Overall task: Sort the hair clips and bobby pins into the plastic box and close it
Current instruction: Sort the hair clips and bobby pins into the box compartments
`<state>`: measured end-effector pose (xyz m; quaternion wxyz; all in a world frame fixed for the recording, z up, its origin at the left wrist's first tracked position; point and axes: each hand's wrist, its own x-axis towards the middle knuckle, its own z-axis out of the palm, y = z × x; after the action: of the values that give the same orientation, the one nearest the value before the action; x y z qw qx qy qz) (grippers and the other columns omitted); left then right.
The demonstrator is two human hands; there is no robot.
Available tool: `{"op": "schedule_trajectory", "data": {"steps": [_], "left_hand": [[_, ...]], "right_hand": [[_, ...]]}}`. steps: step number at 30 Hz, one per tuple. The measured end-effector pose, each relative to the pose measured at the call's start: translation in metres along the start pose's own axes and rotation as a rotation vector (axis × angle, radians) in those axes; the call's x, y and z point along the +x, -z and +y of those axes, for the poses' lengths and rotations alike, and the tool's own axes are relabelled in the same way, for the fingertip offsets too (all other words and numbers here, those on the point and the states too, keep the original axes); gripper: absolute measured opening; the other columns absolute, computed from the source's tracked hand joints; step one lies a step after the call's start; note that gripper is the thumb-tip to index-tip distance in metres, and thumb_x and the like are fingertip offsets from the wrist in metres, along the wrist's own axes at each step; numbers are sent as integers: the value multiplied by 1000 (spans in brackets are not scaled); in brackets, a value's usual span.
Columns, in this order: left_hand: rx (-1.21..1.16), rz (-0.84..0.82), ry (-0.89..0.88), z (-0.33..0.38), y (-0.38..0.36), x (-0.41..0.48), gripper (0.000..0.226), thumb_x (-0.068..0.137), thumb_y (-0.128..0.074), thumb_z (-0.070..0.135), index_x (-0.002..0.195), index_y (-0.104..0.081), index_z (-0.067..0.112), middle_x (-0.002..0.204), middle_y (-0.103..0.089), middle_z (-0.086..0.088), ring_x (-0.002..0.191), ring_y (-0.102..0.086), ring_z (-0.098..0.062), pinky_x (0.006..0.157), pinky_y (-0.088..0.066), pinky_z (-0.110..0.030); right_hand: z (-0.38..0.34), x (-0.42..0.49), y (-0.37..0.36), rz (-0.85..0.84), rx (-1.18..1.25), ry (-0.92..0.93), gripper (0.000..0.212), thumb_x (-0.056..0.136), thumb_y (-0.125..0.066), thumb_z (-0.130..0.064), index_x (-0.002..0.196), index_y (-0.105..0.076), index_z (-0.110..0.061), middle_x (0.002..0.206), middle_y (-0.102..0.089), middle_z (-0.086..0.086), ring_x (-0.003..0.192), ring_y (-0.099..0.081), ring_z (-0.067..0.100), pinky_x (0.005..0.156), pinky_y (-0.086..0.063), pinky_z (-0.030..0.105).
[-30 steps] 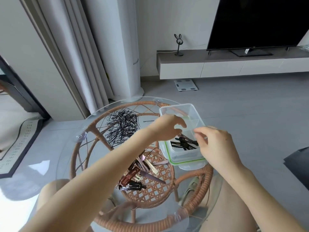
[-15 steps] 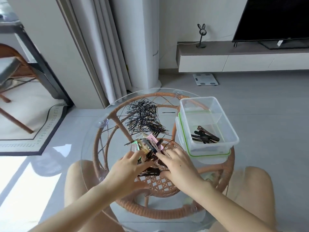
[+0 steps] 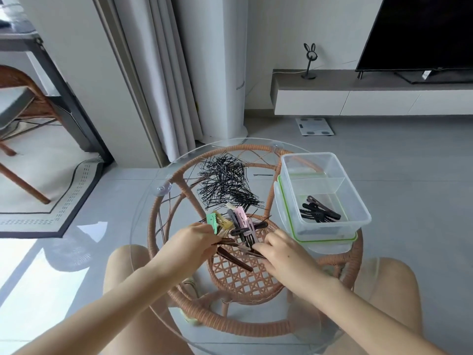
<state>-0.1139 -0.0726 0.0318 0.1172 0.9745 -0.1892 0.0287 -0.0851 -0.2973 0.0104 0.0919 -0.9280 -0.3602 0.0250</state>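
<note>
A pile of coloured hair clips (image 3: 239,224) lies in the middle of the round glass table (image 3: 143,226), with a heap of black bobby pins (image 3: 225,185) behind it. The clear plastic box (image 3: 358,201) stands at the right on its green-rimmed lid (image 3: 325,240); its near compartment holds several dark clips (image 3: 320,212), the far one looks empty. My left hand (image 3: 197,239) pinches dark brown clips at the pile's near left edge. My right hand (image 3: 279,252) has its fingers on clips at the pile's near right edge. A long brown clip (image 3: 234,258) lies between my hands.
One stray bobby pin (image 3: 263,175) lies apart, left of the box. The glass top rests on a rattan frame (image 3: 163,201). My knees are under the table's near edge. A chair, a rug, a curtain and a TV unit stand around on the floor.
My hands left the box and came down to the clip pile. Over the last half second they closed in on the near clips, and the view shifted slightly.
</note>
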Motion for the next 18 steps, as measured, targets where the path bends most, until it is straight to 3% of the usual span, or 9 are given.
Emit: {"op": "schedule_trajectory", "data": {"steps": [3, 6, 8, 11, 15, 18], "left_hand": [[10, 76, 18, 0, 11, 0, 15, 65, -81, 11, 76, -75, 19, 66, -70, 9, 62, -66, -8, 56, -57, -20], [-10, 146, 53, 1, 24, 3, 12, 68, -79, 10, 75, -74, 18, 67, -72, 7, 62, -68, -11, 54, -59, -27], [-27, 187, 80, 3, 34, 7, 8, 71, -76, 8, 76, -75, 14, 69, -72, 4, 63, -68, -14, 56, -59, -29], [-116, 224, 150, 5, 45, 16, 9, 81, -67, 10, 84, -74, 8, 79, -73, -4, 71, -67, -20, 68, -58, -35], [-184, 276, 177, 12, 55, 27, 12, 83, -64, 11, 87, -74, 7, 83, -73, -4, 73, -66, -19, 72, -55, -30], [-178, 309, 162, 19, 64, 35, 11, 82, -66, 12, 86, -74, 7, 79, -73, -5, 71, -65, -20, 69, -54, -31]], "right_hand": [[-4, -4, 0, 74, -35, -3, 29, 65, -75, -3, 92, -69, -12, 77, -65, 0, 76, -58, 16, 67, -56, 29], [-5, -7, 14, 80, 87, -19, 27, 80, -63, -7, 107, -65, -10, 93, -67, 3, 92, -57, 19, 84, -52, 32], [-5, -9, 27, 91, 214, -70, 31, 86, -57, -11, 117, -61, -13, 104, -66, 2, 100, -54, 16, 92, -46, 26], [-3, -13, 48, 97, 346, -155, 31, 87, -58, -13, 118, -61, -17, 106, -67, 0, 96, -58, 12, 81, -42, 11], [5, -19, 70, 134, 449, -214, 33, 82, -65, -13, 114, -64, -20, 104, -69, -6, 89, -62, 2, 74, -42, 1], [19, -24, 93, 204, 499, -266, 30, 79, -68, -11, 107, -68, -22, 86, -67, -17, 82, -60, -10, 70, -39, -2]]}}
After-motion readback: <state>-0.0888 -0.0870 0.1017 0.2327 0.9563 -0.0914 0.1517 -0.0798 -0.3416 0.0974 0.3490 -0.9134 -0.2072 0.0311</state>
